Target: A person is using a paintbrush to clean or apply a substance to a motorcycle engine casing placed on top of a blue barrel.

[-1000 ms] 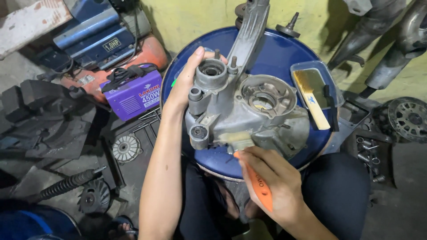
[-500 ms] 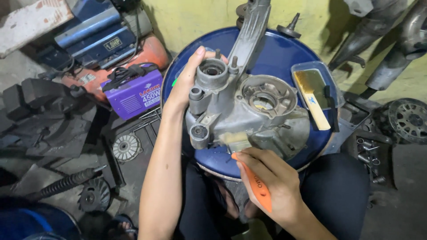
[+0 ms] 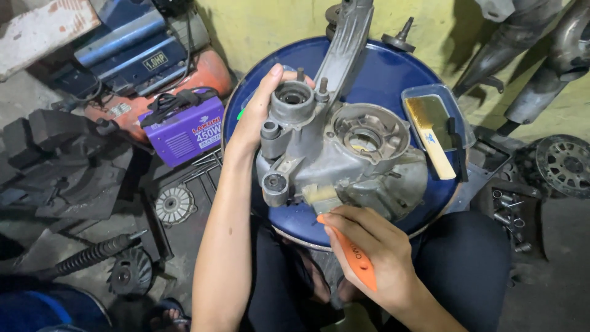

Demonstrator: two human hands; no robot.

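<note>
A grey metal engine casing (image 3: 344,154) lies on top of a blue drum (image 3: 393,67). My left hand (image 3: 261,110) grips the casing's upper left side, fingers over a round bore. My right hand (image 3: 369,258) holds a brush with an orange handle (image 3: 350,255); its pale bristles (image 3: 321,195) press against the casing's lower edge.
A clear tray (image 3: 461,132) on the drum's right holds a second brush with a pale handle (image 3: 433,138). A purple box-shaped machine (image 3: 184,129) and a blue-and-orange compressor (image 3: 141,55) stand at the left. Dark engine parts, a coil spring (image 3: 86,258) and a finned wheel (image 3: 562,163) lie on the floor.
The brush bristles shifted slightly along the casing's lower edge. My left hand stays on the casing.
</note>
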